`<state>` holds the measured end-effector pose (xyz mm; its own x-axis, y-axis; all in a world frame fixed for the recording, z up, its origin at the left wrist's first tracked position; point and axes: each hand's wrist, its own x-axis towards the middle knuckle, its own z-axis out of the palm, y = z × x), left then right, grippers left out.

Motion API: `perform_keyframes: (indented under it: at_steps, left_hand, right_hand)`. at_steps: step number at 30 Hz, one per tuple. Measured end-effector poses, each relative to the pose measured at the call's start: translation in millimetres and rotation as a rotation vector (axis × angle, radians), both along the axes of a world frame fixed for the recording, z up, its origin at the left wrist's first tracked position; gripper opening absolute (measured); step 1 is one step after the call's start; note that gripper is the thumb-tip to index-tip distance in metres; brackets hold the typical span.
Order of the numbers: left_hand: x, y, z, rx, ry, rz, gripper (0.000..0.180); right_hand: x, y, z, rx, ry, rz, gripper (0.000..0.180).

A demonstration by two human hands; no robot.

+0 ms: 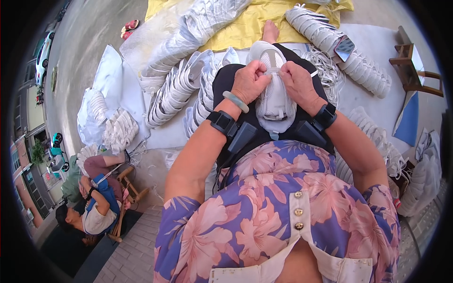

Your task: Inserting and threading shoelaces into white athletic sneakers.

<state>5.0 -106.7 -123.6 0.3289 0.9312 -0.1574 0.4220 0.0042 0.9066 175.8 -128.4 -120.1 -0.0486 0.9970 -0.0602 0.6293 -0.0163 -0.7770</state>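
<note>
A white mesh shoe upper rests on my lap between my thighs, its rounded toe pointing away from me. My left hand bends over its left side, thumb and fingers pinched together. From the other side my right hand pinches in the same way. A pale shoelace runs across the shoe's front opening between both sets of fingertips; its ends are hidden by my fingers. A jade-coloured bangle circles my left wrist, and dark devices are strapped to both forearms.
Nested stacks of white shoe uppers lie left of my legs; another stack lies right, with a phone on it. Loose white laces heap beside my right knee. A wooden chair stands far right. Another person sits at left.
</note>
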Motion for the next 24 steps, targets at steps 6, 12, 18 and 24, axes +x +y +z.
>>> perform_keyframes:
  at_steps: [6, 12, 18, 24]
  left_hand:
    - [2.9, 1.5, -5.0, -0.041, -0.011, 0.021, 0.021]
    - [4.4, 2.6, -7.1, -0.063, -0.037, 0.044, 0.02]
    - [0.4, 0.7, -12.8, -0.103, -0.09, 0.044, 0.018]
    - [3.7, 1.1, -6.2, -0.045, -0.02, 0.021, 0.019]
  right_hand:
    - [9.9, -4.8, 13.5, -0.048, -0.055, 0.07, 0.012]
    - [-4.9, -4.6, 6.7, 0.08, -0.295, 0.018, 0.009]
    - [-13.9, -1.8, 8.7, 0.04, -0.362, 0.023, 0.009]
    - [-15.8, -1.1, 3.9, 0.141, -0.337, 0.045, 0.01]
